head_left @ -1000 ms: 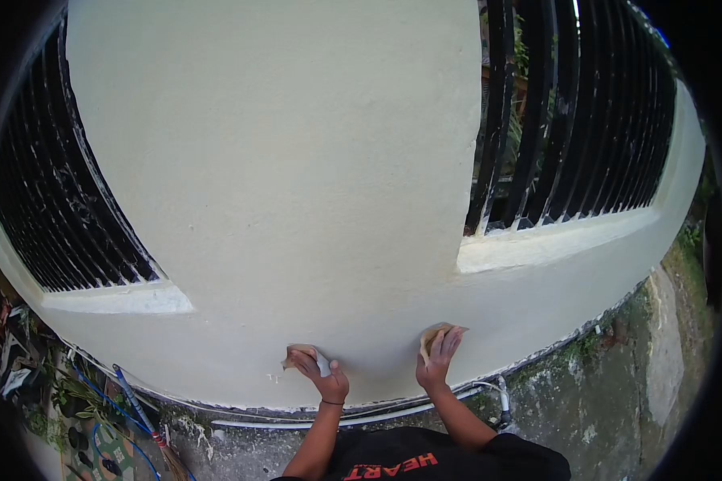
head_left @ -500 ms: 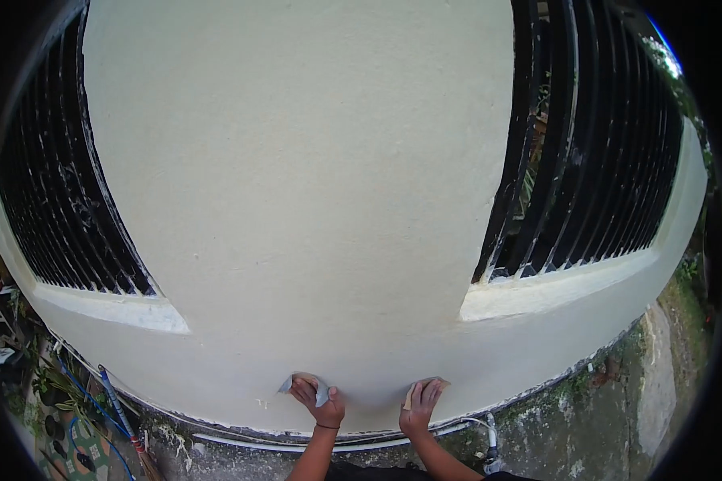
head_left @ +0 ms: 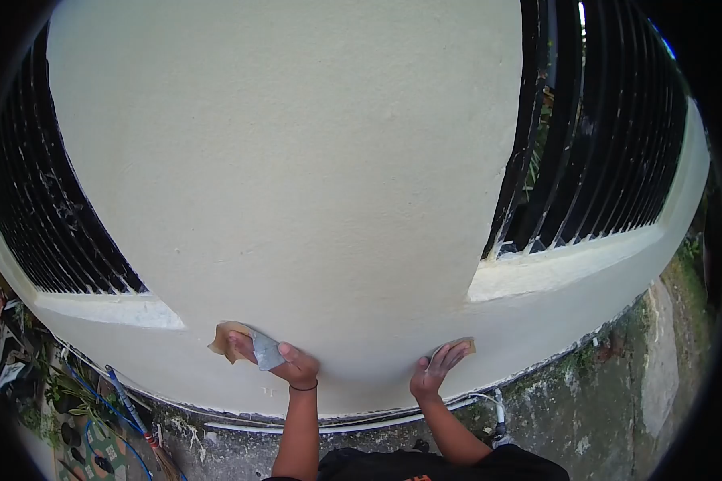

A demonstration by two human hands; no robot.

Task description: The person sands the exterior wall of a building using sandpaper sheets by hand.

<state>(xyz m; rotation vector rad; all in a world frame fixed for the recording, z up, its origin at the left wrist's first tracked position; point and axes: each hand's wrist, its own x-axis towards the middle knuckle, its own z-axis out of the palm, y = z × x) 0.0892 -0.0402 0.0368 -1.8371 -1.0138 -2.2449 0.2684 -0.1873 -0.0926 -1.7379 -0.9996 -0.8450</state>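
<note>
A pale plastered wall [head_left: 297, 176] fills the middle of the view. Low on it, my left hand [head_left: 285, 365] holds a brown and grey sheet of sandpaper [head_left: 265, 350], folded over the fingers and against the wall; a dark band circles the wrist. To the right, my right hand [head_left: 441, 369] lies at the wall with its fingers slanting up to the right. A second brown piece of sandpaper [head_left: 470, 346] shows at its fingertips, mostly hidden under the hand.
Barred windows [head_left: 48, 184] [head_left: 602, 144] with whitish sills flank the wall. A white pipe [head_left: 353, 425] runs along its foot. At the lower left are a broom [head_left: 160, 453], a blue hose [head_left: 84, 381] and plants. Mossy concrete [head_left: 578, 409] lies at the right.
My left hand has moved left and turned more sideways with its sheet. My right hand has shifted slightly right and up, its fingers slanting more to the right. The view has also shifted.
</note>
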